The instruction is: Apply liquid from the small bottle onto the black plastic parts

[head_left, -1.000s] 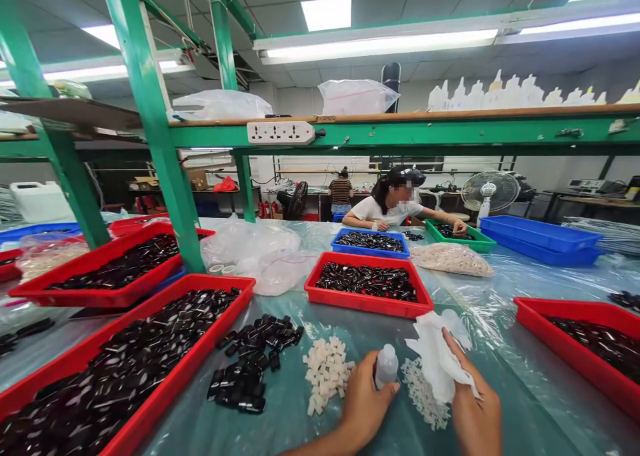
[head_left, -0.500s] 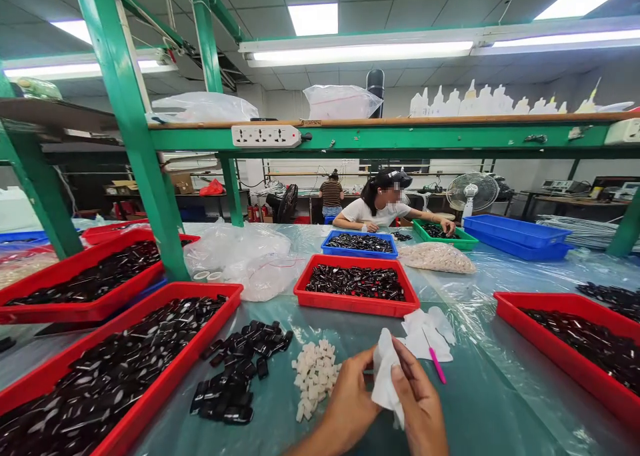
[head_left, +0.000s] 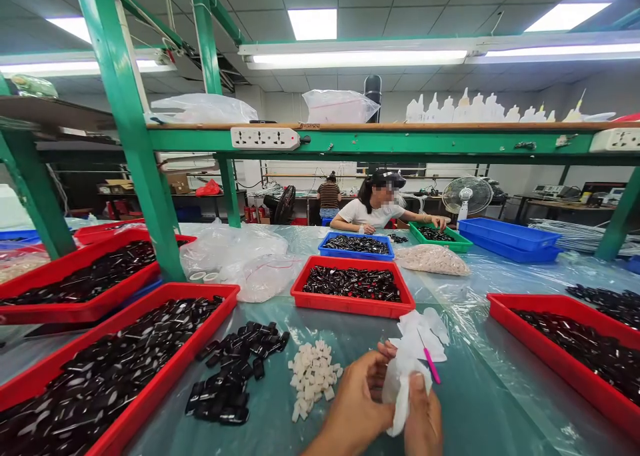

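A crumpled white tissue (head_left: 400, 393) is held between both hands above the green work surface. My left hand (head_left: 357, 399) closes round its left side, fingers curled, and whether anything lies inside the tissue is hidden. From the right, my right hand (head_left: 423, 409) pinches it with the thumb on top. Just beyond the hands, a thin tool with a pink handle (head_left: 432, 366) rests partly on more white tissues (head_left: 419, 326). To the left lie a heap of small off-white blocks (head_left: 313, 378) and a pile of black plastic pieces (head_left: 223, 393).
Red trays (head_left: 353, 305) of black parts stand ahead, at left and at right (head_left: 550, 349). Clear plastic bags (head_left: 260, 276) lie by a green post (head_left: 145, 143). A co-worker (head_left: 377, 206) across the table reaches into a green tray (head_left: 455, 244). A shelf (head_left: 425, 143) spans overhead.
Both hands have shifted slightly, and the tissue is turned and spread wider between them. The left fingers now reach behind it. The whole view has moved a little.
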`<state>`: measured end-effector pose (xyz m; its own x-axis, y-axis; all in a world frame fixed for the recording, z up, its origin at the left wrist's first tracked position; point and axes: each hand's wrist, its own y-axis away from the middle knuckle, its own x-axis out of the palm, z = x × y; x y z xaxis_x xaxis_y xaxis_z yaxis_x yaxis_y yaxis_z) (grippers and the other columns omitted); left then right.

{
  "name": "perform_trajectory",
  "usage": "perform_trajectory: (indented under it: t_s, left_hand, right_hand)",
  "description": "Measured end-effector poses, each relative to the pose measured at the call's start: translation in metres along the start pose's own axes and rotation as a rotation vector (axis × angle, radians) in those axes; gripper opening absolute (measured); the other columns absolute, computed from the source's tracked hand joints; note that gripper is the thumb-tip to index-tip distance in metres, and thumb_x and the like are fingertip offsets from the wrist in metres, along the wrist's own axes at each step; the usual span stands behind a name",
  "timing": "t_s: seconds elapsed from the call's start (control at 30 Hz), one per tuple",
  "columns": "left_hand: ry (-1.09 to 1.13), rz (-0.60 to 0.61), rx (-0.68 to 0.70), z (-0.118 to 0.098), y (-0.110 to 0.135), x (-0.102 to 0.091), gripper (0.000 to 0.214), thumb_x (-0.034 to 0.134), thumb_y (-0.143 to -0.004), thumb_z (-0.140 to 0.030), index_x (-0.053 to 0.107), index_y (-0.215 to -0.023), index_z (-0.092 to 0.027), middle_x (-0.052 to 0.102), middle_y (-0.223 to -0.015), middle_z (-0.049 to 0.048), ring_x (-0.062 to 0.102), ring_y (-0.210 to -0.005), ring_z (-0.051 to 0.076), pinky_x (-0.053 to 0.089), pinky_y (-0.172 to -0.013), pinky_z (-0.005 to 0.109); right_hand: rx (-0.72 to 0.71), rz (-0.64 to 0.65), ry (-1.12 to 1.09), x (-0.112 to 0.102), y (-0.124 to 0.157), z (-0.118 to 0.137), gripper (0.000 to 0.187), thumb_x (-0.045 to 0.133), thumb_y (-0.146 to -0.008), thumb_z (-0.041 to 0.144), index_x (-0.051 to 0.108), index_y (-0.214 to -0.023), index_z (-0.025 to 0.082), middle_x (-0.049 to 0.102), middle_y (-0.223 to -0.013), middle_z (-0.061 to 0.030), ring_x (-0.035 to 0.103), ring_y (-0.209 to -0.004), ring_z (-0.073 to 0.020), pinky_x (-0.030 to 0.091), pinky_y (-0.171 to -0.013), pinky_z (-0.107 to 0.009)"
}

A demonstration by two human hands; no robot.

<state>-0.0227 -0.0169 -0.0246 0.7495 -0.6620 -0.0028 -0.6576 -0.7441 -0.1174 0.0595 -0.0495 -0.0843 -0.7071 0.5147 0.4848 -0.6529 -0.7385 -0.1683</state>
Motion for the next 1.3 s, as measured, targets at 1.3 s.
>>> perform_trajectory:
  t_s: [1.3]
  left_hand:
    - [0.205,0.042,-0.077,0.021,0.017,-0.024,0.041,0.082,-0.048,-0.016,0.063,-0.084,-0.013,0.071,-0.077,0.0044,0.064,-0.070,0.017,0.046,-0.065,0.024]
  right_hand:
    - [0.274,0.173,0.016,0.006,-0.014,-0.008,0.056,0.062,-0.058,0.065,0.074,-0.085,0.017,0.073,-0.084,-0.0094,0.064,-0.090,-0.0314,0.053,-0.073,-0.041]
